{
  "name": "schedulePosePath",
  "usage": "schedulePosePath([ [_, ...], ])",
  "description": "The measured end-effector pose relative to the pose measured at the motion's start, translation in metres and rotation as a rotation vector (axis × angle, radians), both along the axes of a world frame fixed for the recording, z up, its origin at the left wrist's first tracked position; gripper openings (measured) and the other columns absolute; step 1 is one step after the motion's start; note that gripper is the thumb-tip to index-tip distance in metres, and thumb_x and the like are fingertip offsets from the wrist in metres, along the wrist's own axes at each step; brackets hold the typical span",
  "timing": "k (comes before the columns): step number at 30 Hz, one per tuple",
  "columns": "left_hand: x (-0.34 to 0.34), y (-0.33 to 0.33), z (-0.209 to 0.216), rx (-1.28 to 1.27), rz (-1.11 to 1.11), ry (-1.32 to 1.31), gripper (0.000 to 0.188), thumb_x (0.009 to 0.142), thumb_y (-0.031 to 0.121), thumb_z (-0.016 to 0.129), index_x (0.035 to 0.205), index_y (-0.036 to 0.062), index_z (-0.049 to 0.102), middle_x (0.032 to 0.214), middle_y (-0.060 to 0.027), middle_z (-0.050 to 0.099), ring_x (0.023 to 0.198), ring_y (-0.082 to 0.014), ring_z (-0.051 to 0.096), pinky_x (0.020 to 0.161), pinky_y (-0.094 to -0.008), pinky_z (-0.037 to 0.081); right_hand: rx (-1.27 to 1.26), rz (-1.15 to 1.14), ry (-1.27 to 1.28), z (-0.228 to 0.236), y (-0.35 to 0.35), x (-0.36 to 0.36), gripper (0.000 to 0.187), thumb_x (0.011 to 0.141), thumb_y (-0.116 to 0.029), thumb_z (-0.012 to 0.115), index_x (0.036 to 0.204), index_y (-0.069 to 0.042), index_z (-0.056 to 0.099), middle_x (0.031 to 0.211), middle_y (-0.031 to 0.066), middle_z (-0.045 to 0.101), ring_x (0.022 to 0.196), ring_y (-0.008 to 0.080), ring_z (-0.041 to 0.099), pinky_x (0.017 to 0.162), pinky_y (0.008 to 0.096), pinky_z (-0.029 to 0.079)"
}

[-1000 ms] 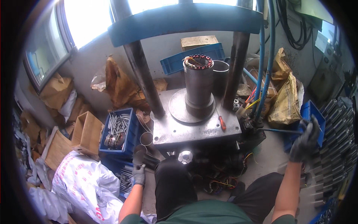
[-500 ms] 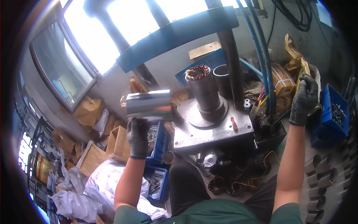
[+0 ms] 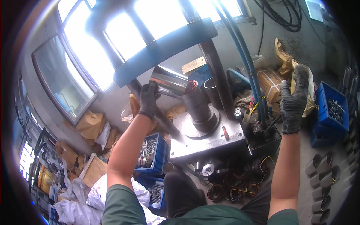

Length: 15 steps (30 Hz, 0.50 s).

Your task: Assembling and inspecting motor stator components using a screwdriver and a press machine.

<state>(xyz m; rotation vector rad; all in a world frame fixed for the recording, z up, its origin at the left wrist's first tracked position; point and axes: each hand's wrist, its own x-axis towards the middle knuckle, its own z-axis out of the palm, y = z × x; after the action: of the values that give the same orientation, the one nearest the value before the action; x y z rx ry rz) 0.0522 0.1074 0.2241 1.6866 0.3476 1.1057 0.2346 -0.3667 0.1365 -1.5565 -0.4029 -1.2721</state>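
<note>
Left hand point(image 3: 148, 98) has its grip clamped round a shiny metal sleeve point(image 3: 169, 81), held tilted up by the top of the dark column point(image 3: 198, 107); can't tell if they touch. The wound ring point(image 3: 193, 85) is already sitting up there, partly hidden, but the sleeve isn't down over it yet. Right hand point(image 3: 294, 101) is empty, grip apart, off to the side.

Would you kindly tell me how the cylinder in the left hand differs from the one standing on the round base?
The held cylinder is bright and mirror-like; the standing cylinder is dull and dark. The held cylinder is tilted in the left hand; the standing cylinder is upright on the round base. Both are round-sided.
</note>
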Motion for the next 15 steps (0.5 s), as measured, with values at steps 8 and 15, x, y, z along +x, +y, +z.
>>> schedulePosePath([
  [8, 0.057, 0.009, 0.047, 0.281, -0.128, 0.323, 0.034, 0.098, 0.042, 0.068, 0.106, 0.0093, 0.064, 0.098, -0.0023, 0.064, 0.092, -0.0139, 0.063, 0.082, -0.0345, 0.054, -0.042, 0.178, 0.206, 0.008, -0.012, -0.017, 0.035, 0.092, -0.006, 0.067, 0.126, 0.001, 0.070, 0.120, 0.0180, 0.073, 0.111, 0.0296, 0.071, 0.101, 0.0389, 0.054],
  [15, 0.066, 0.012, 0.054, 0.324, -0.194, 0.359, 0.042, 0.098, 0.046, 0.070, 0.106, 0.0058, 0.063, 0.095, -0.0032, 0.063, 0.087, -0.0138, 0.060, 0.077, -0.0321, 0.052, -0.153, 0.268, 0.292, 0.014, -0.015, -0.030, 0.017, 0.092, -0.005, 0.062, 0.102, 0.003, 0.073, 0.095, 0.0172, 0.076, 0.090, 0.0273, 0.073, 0.088, 0.0377, 0.055],
])
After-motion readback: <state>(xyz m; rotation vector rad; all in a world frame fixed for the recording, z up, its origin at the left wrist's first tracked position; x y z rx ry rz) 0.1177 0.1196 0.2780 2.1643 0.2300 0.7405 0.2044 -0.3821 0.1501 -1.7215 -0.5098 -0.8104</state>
